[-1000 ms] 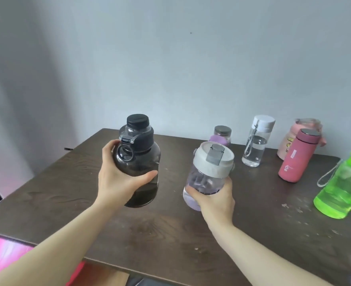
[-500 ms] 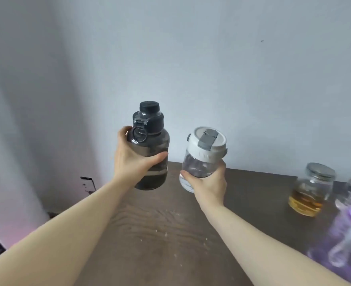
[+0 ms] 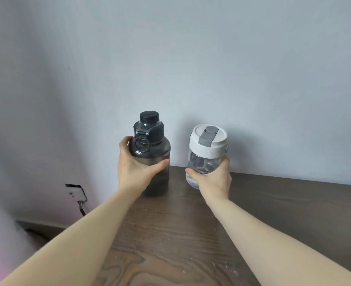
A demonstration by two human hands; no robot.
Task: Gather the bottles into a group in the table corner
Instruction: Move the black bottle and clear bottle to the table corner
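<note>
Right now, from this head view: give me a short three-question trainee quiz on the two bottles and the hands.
1. True or false: the left hand grips the dark bottle.
2. The lid of the clear bottle in the right hand is: A) black B) white with a grey flap C) green.
3. Fill in: both bottles are held upright near the table edge along the ____.

Key: 1 true; 2 B; 3 wall.

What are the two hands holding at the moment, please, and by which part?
The left hand grips the dark bottle around its body; the right hand grips the clear bottle around its lower body.
</note>
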